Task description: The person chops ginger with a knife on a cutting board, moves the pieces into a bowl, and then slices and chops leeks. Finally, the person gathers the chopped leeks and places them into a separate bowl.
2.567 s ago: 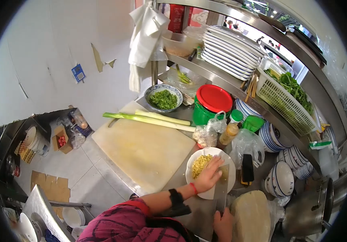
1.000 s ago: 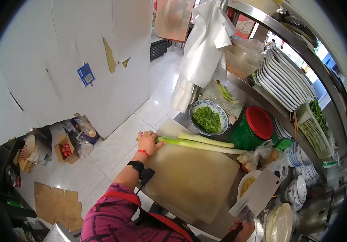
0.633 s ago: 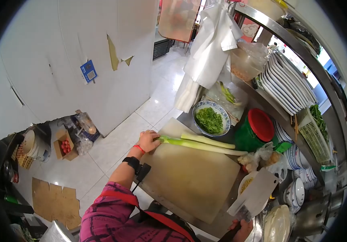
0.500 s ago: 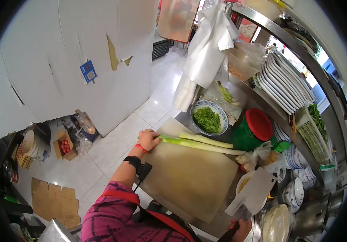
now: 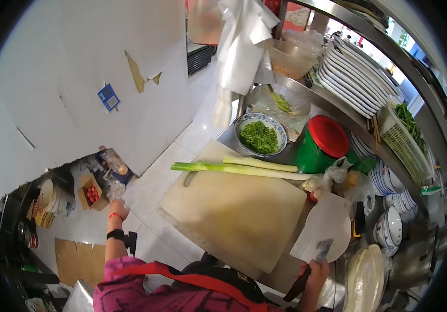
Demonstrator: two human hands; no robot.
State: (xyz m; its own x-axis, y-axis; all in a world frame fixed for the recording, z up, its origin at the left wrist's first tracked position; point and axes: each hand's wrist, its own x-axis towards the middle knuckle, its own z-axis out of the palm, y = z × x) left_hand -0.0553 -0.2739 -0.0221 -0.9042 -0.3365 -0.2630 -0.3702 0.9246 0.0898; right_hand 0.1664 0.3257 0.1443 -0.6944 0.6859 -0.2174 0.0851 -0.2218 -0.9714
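Observation:
My left hand (image 5: 119, 209), its fingers curled with nothing visible in them, is off the board's left side, above the floor. My right hand (image 5: 315, 276) grips the dark handle of a broad-bladed knife (image 5: 323, 250) at the lower right, beside the board. On the far edge of the pale cutting board (image 5: 234, 213) lie two long green-and-white stalks, the longer one (image 5: 265, 172) in front of the shorter (image 5: 259, 164). Behind them stands a blue-patterned bowl (image 5: 259, 137) of chopped greens.
A green tub with a red lid (image 5: 328, 136), plastic bags (image 5: 337, 171) and stacked bowls (image 5: 389, 229) stand right of the board. Stacked plates (image 5: 356, 78) and a basket of greens (image 5: 405, 135) sit on the shelf. A box of red items (image 5: 92, 194) is on the floor, left.
My left hand has let go of the longer stalk's green end and moved left and down, off the board. My right hand still holds the knife. The view has shifted slightly.

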